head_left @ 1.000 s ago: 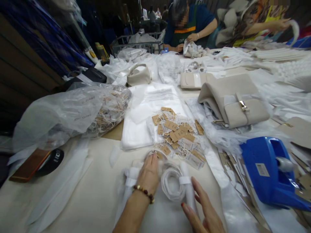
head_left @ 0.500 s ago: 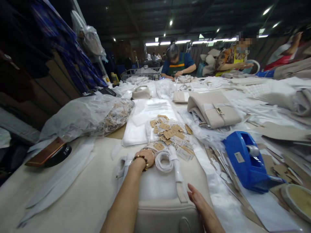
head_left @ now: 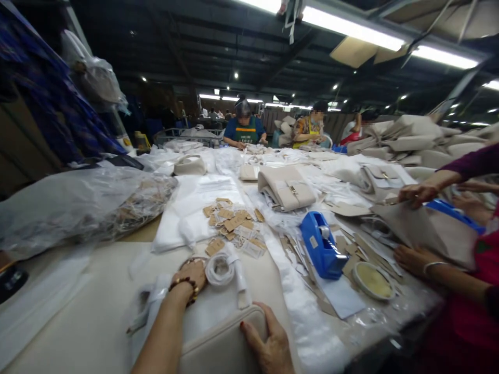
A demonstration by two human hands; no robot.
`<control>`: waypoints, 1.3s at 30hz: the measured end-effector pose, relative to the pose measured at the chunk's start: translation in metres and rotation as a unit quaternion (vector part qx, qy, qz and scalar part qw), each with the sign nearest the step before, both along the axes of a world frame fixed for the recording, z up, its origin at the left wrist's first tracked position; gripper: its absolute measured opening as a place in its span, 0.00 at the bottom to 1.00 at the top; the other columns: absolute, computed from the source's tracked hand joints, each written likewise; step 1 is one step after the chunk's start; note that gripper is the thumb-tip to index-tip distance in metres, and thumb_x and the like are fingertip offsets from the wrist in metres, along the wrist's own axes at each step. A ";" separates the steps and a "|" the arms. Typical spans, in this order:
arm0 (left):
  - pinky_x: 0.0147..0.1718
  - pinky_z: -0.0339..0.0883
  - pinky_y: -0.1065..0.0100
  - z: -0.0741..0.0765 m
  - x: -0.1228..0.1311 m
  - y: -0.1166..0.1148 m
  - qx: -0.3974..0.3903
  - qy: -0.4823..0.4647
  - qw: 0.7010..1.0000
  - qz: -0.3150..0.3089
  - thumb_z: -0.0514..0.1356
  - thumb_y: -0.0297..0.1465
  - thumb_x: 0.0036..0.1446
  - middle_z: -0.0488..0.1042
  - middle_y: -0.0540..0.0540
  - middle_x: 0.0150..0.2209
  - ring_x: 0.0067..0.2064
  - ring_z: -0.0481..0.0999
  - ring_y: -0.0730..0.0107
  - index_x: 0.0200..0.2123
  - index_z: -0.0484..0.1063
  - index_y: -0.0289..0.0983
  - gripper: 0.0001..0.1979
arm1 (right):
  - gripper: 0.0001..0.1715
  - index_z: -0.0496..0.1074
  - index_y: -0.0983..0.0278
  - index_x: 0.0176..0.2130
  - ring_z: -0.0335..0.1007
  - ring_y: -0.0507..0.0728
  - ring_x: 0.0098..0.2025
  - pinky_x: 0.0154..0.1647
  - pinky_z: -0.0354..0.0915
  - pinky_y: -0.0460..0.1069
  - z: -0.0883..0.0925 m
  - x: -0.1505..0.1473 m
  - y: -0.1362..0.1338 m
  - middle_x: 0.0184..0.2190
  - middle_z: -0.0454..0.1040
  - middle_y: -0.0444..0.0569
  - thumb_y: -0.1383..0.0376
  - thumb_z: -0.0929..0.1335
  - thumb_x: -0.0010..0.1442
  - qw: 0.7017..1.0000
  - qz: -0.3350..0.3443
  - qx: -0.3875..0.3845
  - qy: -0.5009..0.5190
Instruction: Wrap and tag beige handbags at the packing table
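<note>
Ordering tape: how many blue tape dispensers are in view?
1 for certain: the blue dispenser, right of the brown tags. A partly hidden blue object at far right may be another.

Left grip (head_left: 196, 271): wrist bracelet (head_left: 193, 288), round beads, dark and yellowish. Left forearm (head_left: 166, 327) sleeveless. Right grip (head_left: 271, 340): red thumbnail (head_left: 242, 325).

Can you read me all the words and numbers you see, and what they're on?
"OM…" on the green apron, the rest too blurred.
Too small to read: print on the brown tags, white stack and blue tape dispenser's sticker.
Too blurred: white marks on the black round thing, far left.
Beige bag in front: no writing shows.
</note>
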State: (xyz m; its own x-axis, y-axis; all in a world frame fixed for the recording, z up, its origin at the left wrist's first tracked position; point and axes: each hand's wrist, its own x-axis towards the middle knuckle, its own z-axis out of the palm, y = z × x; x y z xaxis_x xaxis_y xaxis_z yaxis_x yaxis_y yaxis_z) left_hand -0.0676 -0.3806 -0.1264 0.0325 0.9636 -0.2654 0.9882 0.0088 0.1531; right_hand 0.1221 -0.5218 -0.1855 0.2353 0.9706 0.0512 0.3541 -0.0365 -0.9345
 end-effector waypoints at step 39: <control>0.44 0.64 0.57 -0.005 -0.002 0.001 -0.026 -0.016 0.997 0.073 0.40 0.34 0.60 0.75 0.36 0.45 0.49 0.73 0.53 0.37 0.72 0.35 0.22 | 0.08 0.69 0.64 0.27 0.69 0.62 0.36 0.37 0.59 0.53 0.009 0.071 0.148 0.30 0.74 0.55 0.73 0.64 0.55 0.901 -0.017 0.034 -0.432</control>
State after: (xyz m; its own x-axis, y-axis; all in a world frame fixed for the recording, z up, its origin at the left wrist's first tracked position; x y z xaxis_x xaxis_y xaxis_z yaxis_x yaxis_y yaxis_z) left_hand -0.0699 -0.3799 -0.1316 -0.0977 0.9437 -0.3161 0.9702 0.1610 0.1808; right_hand 0.1927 -0.3736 -0.1766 0.1091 0.9513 0.2883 0.9502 -0.0147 -0.3113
